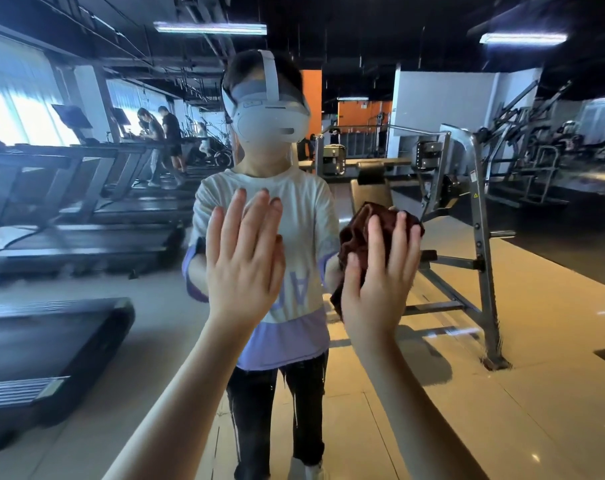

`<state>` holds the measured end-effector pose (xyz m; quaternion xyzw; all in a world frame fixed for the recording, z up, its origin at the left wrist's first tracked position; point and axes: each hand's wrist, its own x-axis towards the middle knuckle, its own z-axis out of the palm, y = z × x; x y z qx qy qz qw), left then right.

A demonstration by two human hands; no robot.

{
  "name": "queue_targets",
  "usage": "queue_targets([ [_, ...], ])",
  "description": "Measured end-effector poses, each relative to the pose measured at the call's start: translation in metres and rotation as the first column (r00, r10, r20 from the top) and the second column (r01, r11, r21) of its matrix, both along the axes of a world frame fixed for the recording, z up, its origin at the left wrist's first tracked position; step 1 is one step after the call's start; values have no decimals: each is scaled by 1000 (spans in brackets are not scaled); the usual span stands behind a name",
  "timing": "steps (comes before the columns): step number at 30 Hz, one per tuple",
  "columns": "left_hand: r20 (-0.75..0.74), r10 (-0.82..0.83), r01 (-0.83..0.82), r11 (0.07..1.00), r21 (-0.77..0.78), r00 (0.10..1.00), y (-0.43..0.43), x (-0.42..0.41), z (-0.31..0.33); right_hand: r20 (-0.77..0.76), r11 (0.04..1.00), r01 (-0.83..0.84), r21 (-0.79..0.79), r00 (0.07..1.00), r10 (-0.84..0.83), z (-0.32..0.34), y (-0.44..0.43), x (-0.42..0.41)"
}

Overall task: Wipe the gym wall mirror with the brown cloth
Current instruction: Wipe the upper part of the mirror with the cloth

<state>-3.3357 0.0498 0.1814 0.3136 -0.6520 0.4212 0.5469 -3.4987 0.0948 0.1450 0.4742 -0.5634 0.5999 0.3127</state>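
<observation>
Head view: facing the gym wall mirror (pixel 536 323), pressing the left hand (pixel 244 261) flat against it, fingers straight; pressing the bunched brown cloth (pixel 358 233) onto the mirror beneath the right hand (pixel 380 271), fingers spread, not curling; reflecting treadmills (pixel 69 216) on the left.

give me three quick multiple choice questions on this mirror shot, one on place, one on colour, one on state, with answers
1. Where is the cloth?
A under the right hand
B draped on a treadmill
C on the floor

2. What colour is the cloth?
A white
B brown
C blue

3. How is the left hand?
A clenched in a fist
B gripping a bottle
C flat, fingers straight, against the mirror

Answers:
1 A, the right hand's fingers press it to the glass.
2 B, dark brown folds show above and beside the fingers.
3 C, the fingers are straight, reaching up the glass.
</observation>
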Motion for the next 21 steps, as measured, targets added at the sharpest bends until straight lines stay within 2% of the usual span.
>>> queue_targets([
  [1, 0, 21, -21, 1000, -8, 1000, -3, -1, -2, -31, 1000, -7, 16, 999, 7, -7, 1, 6],
  [5, 14, 55, -55, 997, -51, 998, -11, -1, -8, -396, 989, -22, 146, 915, 79, -34, 9, -2],
  [6, 11, 55, -54, 997, -56, 998, -11, -1, -8, -407, 991, -7, 134, 911, 61, -31, 9, -13],
  [7, 8, 54, -53, 997, -58, 999, -11, -2, -9, -353, 994, 10, 109, 935, 29, -27, 8, -23],
  [9, 9, 55, -55, 997, -61, 998, -12, -1, -10, -89, 998, 27, 48, 996, -22, -17, 4, -36],
  [11, 11, 58, -57, 996, -63, 998, -13, -1, -10, 123, 1000, 22, 12, 992, -23, -19, 3, -28],
  [12, 10, 56, -55, 996, -63, 998, -13, -1, -10, 120, 1000, 15, 16, 993, -17, -26, 2, -18],
  [13, 9, 54, -54, 997, -64, 998, -13, -1, -9, 42, 999, 2, 34, 999, -4, -36, 2, -9],
  [15, 14, 55, -54, 996, -72, 998, -13, -1, -9, -196, 997, -21, 77, 980, 36, -50, 4, 2],
  [17, 16, 57, -56, 995, -79, 998, -14, -1, -10, -348, 995, -31, 93, 935, 61, -37, 4, -4],
  [19, 15, 53, -52, 995, -82, 998, -14, -1, -10, -365, 999, -11, 49, 931, 28, -7, 0, -16],
  [21, 14, 54, -52, 995, -83, 998, -14, 0, -10, -187, 1000, -2, -27, 982, -3, 25, -5, -30],
])
